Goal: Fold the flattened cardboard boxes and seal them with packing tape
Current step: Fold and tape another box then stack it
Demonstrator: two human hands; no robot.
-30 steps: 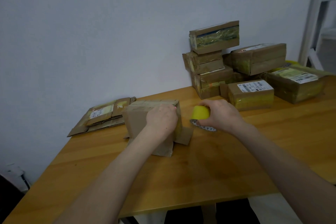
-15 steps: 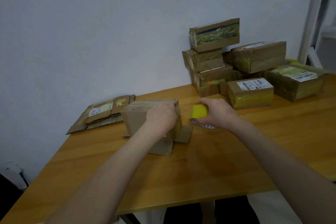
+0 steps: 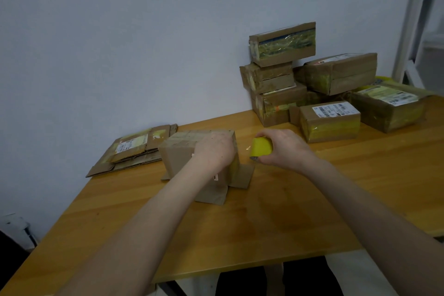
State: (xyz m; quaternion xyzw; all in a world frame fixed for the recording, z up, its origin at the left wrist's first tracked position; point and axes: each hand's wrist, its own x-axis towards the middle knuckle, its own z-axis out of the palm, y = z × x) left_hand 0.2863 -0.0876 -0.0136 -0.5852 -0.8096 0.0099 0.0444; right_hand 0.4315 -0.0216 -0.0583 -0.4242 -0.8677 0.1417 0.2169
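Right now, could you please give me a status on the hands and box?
Left hand holds box top. Right hand grips tape roll beside it. Bottom flaps splayed.

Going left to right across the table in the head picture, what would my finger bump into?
Flattened brown cardboard pile, folded brown cardboard box, left hand, yellow packing tape roll, right hand, white-labelled sealed brown box.

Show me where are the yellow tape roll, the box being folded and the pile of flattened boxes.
yellow tape roll point(image 3: 262, 147): head view, its yellow outer band.
box being folded point(image 3: 177, 158): head view, its near side face.
pile of flattened boxes point(image 3: 132, 144): head view, the top white label.
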